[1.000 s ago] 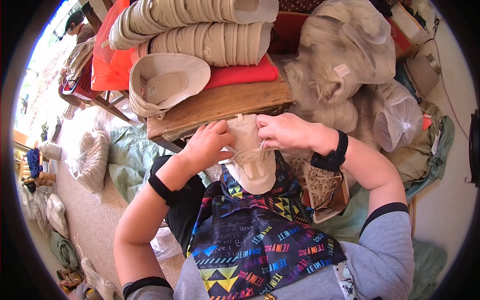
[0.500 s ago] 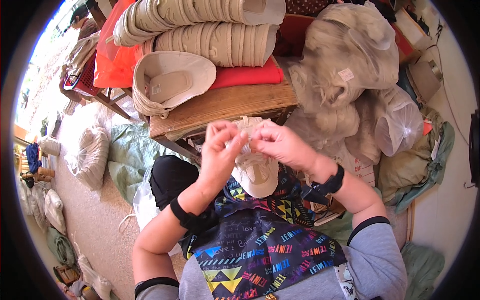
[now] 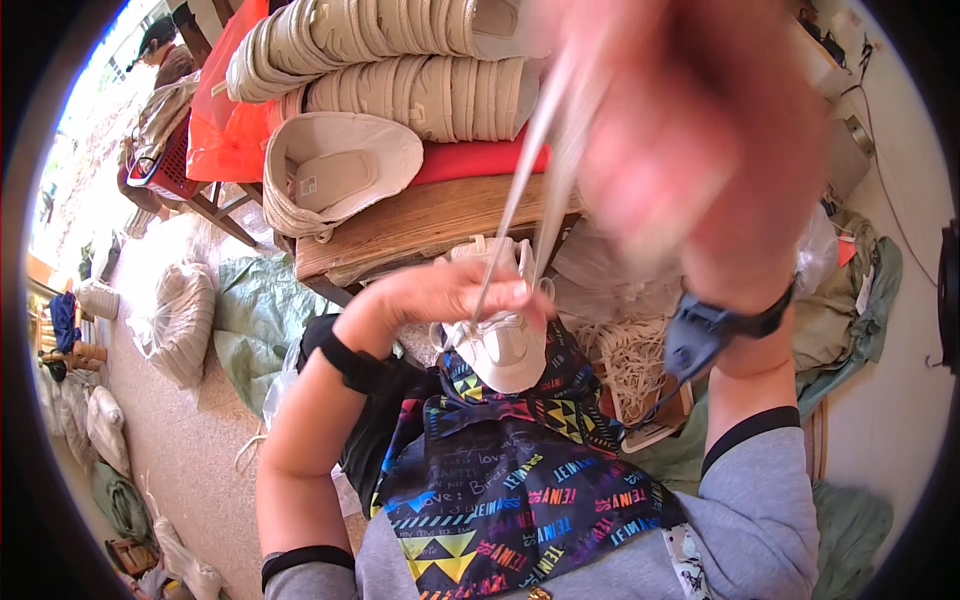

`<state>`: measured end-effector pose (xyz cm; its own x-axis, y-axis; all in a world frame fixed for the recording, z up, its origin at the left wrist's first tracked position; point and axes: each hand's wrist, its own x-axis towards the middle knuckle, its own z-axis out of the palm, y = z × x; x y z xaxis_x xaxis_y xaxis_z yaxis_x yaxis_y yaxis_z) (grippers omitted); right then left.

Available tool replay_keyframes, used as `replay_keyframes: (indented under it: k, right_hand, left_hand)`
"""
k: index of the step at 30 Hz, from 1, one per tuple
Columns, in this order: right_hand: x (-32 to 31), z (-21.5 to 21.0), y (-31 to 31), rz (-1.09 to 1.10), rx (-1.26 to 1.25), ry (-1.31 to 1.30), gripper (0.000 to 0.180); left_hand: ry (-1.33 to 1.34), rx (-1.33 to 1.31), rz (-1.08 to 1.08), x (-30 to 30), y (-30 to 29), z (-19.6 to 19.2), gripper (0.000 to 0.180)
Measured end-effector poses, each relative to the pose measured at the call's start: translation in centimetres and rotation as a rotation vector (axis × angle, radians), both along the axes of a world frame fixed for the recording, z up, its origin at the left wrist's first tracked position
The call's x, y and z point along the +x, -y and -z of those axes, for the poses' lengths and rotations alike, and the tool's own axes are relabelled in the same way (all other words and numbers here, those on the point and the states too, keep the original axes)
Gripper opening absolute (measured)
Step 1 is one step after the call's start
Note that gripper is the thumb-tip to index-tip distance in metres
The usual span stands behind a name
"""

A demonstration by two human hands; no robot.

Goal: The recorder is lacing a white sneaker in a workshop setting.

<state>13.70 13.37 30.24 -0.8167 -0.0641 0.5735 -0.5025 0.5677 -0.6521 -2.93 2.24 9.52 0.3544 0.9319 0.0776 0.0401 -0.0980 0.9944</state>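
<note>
A cream lace-up shoe (image 3: pixel 508 368) rests on my lap, its toe toward me, below the edge of a wooden bench. Across its lacing area lies my left hand (image 3: pixel 440 291), fingers closed around the upper part; the far fingers are partly hidden. A pale shoelace (image 3: pixel 520 180) runs taut from the shoe in two strands, up and to the right. It leads to my right hand (image 3: pixel 690 150), raised high and close to the camera. That hand is smeared by motion, but the strands end in its closed fingers.
Nested cream shoe uppers (image 3: pixel 400 97) lie stacked on the wooden bench (image 3: pixel 440 215), beside one facing me (image 3: pixel 355 165). A tray of loose laces (image 3: pixel 630 365) stands right of my lap. Bagged goods (image 3: pixel 180 325) lie on the floor at left; a person (image 3: pixel 165 60) sits far left.
Both hands were together over the shoe. My right hand has swept up and right, drawing the lace out long. My left hand has turned flatter across the shoe.
</note>
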Motion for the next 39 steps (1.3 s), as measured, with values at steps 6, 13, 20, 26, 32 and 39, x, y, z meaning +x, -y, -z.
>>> replay_keyframes:
  k: [6,13,20,26,32,39]
  right_hand:
    - [-2.7,3.1,-7.4,0.357,-0.751,-0.375,0.022]
    - [9.6,9.8,-26.8,0.624,-1.269,-0.252,0.028]
    - [20.3,11.7,-29.6,1.688,-0.12,-0.922,0.023]
    - [12.8,18.3,-17.6,1.033,-0.248,-0.006,0.012]
    - [3.3,22.0,-3.6,0.222,0.322,0.328,0.012]
    - [0.3,23.2,-3.5,0.162,0.631,0.32,0.011]
  left_hand:
    - [0.189,-0.345,-0.331,0.9,1.3,1.2,0.048]
    - [1.225,0.012,-0.728,-14.3,12.3,5.6,0.03]
    - [1.265,-0.101,-1.403,-14.0,18.0,2.6,0.031]
    - [1.369,0.246,-1.167,-23.7,28.5,8.3,0.029]
    - [0.944,0.067,-1.401,-19.0,21.9,6.2,0.028]
    - [0.864,-0.022,-1.36,-11.3,16.9,3.5,0.036]
